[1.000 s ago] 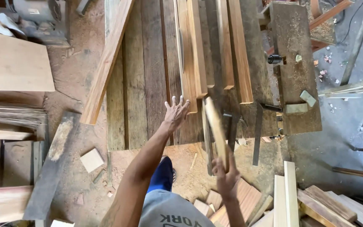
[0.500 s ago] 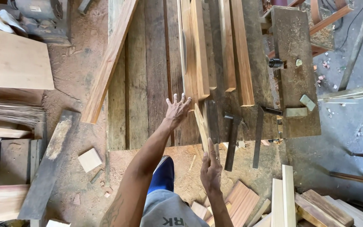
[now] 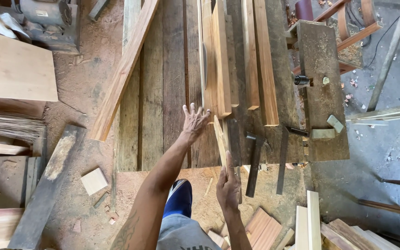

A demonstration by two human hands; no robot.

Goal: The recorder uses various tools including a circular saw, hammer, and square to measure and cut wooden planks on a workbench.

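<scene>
Over at nine o'clock, a big pale board (image 3: pixel 12 69) lies flat, and below it sits a stack of thin grey strips (image 3: pixel 5 127). At eleven o'clock a grey motor (image 3: pixel 47 18) stands on the dusty floor. Sawdust covers the ground (image 3: pixel 89 92) all around. A small square wood block (image 3: pixel 94 180) lies at seven o'clock, near a long dark plank (image 3: pixel 47 185).

Next comes the old workbench (image 3: pixel 163 92), made of dark, worn planks. A long light board (image 3: pixel 123 69) leans across its left side, slanting up toward twelve o'clock.

Near the middle, the left hand (image 3: pixel 194 121) is open, with its fingers spread, lying flat on the bench top. Just beside it, a thin wood strip (image 3: pixel 220 139) stands on its edge and tilts a little. The right hand (image 3: pixel 228 185), at six o'clock, holds the near end of that strip, with one finger pointing up along it. A blue shoe (image 3: pixel 178 199) shows under the arms.

Beyond the hands, toward twelve o'clock, several long light sticks (image 3: pixel 221 60) lie side by side on the bench. A dark hammer (image 3: pixel 254 162) and a flat metal bar (image 3: pixel 282 159) hang over the near edge.

At two o'clock a thick dark slab (image 3: pixel 320 78) carries small blocks (image 3: pixel 329 128). At five o'clock, cut pale pieces (image 3: pixel 309 224) pile up on the grey floor (image 3: pixel 376 153).
</scene>
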